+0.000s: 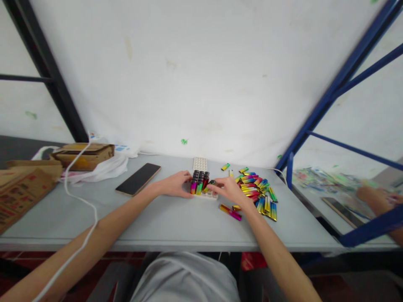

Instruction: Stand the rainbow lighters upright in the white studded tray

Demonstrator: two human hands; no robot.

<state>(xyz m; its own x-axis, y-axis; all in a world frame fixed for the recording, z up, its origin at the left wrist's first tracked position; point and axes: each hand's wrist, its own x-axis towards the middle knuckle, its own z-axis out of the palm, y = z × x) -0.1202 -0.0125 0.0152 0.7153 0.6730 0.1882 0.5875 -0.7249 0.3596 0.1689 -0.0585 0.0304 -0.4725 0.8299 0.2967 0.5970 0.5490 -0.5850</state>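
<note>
The left hand lay flat and open against the side of a white tray in the middle of the bench. The right hand pinched a dark-topped lighter at the tray. Rainbow lighters stood in it. More lighters lay piled just right.

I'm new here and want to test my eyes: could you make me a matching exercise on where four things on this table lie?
Things:
1. phone
2. loose lighter pile
3. cardboard box
4. empty white tray

Places:
A. far left, under a white cable
B. right of the right hand
C. behind the filled tray
D. left of the left hand

Pairs: 1-D, 2-B, 3-A, 4-C
</note>
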